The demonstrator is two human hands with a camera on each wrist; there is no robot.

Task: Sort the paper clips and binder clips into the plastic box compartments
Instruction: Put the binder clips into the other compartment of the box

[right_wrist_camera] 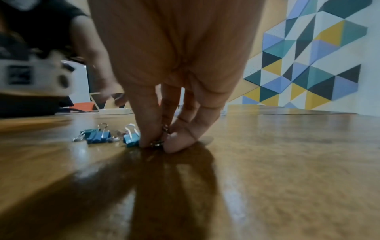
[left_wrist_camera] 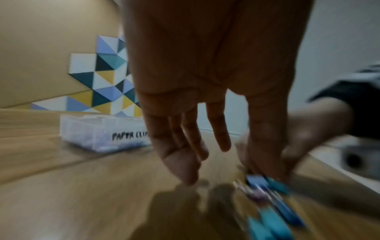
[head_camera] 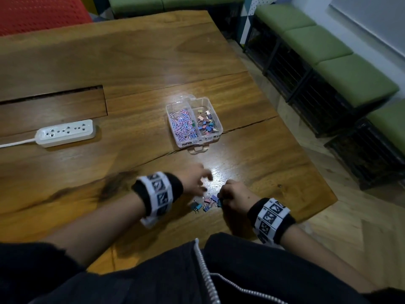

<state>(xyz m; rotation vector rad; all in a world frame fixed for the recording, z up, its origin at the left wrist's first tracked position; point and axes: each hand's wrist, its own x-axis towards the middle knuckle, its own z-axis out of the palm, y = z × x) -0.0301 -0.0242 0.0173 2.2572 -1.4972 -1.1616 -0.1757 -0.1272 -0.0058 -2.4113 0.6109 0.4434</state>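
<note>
A clear plastic box [head_camera: 215, 133] stands mid-table, paper clips [head_camera: 183, 123] in its left compartment and binder clips [head_camera: 207, 122] in its right. Several loose binder clips [head_camera: 205, 205] lie near the table's front edge between my hands. My left hand [head_camera: 202, 183] hovers just left of them with straight, spread fingers [left_wrist_camera: 180, 162] and holds nothing; the clips [left_wrist_camera: 273, 203] show blurred below it. My right hand [head_camera: 221, 198] is curled, and its thumb and fingers [right_wrist_camera: 176, 142] pinch a small dark binder clip [right_wrist_camera: 157, 143] on the wood. Blue clips [right_wrist_camera: 98, 136] lie beside it.
A white power strip [head_camera: 65, 132] with its cord lies at the left, in front of a recessed slot [head_camera: 52, 106] in the table. The table's right edge [head_camera: 315, 172] drops to the floor, with green benches [head_camera: 328, 51] beyond. A red chair [head_camera: 39, 14] stands far left.
</note>
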